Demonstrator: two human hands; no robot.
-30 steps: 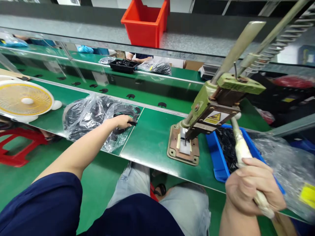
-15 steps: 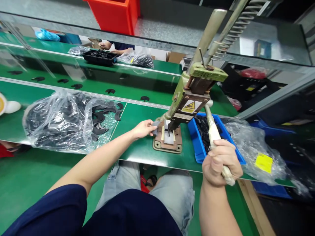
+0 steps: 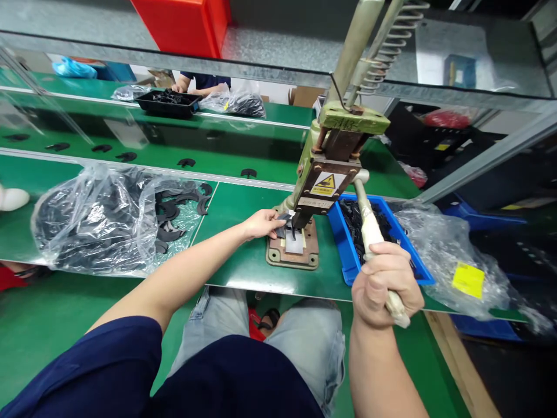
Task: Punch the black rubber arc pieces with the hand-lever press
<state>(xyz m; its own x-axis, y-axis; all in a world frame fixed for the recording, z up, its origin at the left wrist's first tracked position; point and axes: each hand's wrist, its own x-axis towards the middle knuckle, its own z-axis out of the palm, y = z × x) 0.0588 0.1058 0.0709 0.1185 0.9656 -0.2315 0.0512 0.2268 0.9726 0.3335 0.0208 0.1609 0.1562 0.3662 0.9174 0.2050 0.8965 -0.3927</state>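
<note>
While the lever (image 3: 369,227) is clasped by the right grip (image 3: 386,284), curled fully round it, a dark part (image 3: 281,231) is pinched by the left grip (image 3: 261,223), nearly closed, at the left side of the press base (image 3: 310,255). Similar parts (image 3: 169,210) are seen in the bag (image 3: 98,223) on the bench (image 3: 237,264); a bin (image 3: 348,268) is noted at right.

"What sort of place are we in?"

"A factory workshop, we'd say. We have a press (image 3: 354,120) on the bench (image 3: 235,266), with a warning label (image 3: 325,182) on it."

"What else tells us?"

"We see black parts (image 3: 187,162) spaced along a green belt (image 3: 217,167), a bag (image 3: 91,220) full of dark pieces, a blue bin (image 3: 343,249), and a person (image 3: 209,81) behind a loaded tray (image 3: 167,110)."
</note>
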